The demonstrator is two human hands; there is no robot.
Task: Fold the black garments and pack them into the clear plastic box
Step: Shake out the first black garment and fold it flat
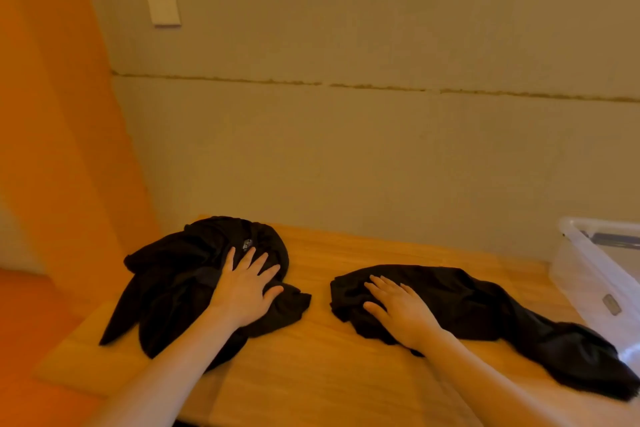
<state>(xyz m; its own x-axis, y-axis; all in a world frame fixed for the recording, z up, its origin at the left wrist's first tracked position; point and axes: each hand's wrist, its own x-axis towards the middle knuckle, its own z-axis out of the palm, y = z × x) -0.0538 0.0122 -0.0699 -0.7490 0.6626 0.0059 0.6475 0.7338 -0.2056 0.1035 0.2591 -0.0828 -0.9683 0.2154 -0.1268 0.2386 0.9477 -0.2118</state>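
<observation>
Two crumpled black garments lie on a wooden table point(311, 367). The left garment point(173, 284) is a bunched heap with a small grey label near its top. My left hand point(246, 284) rests flat on it, fingers straight and spread. The right garment point(467, 308) stretches from the table's middle toward the right edge. My right hand point(398, 308) lies flat on its left end, fingers straight. The clear plastic box point(588, 274) stands at the far right, partly cut off by the frame, and the right garment's far end reaches its front wall.
A beige wall rises directly behind the table, with a white switch plate point(162, 7) high up. An orange surface point(52, 149) stands to the left beyond the table's left edge. Bare wood shows between the two garments and along the front edge.
</observation>
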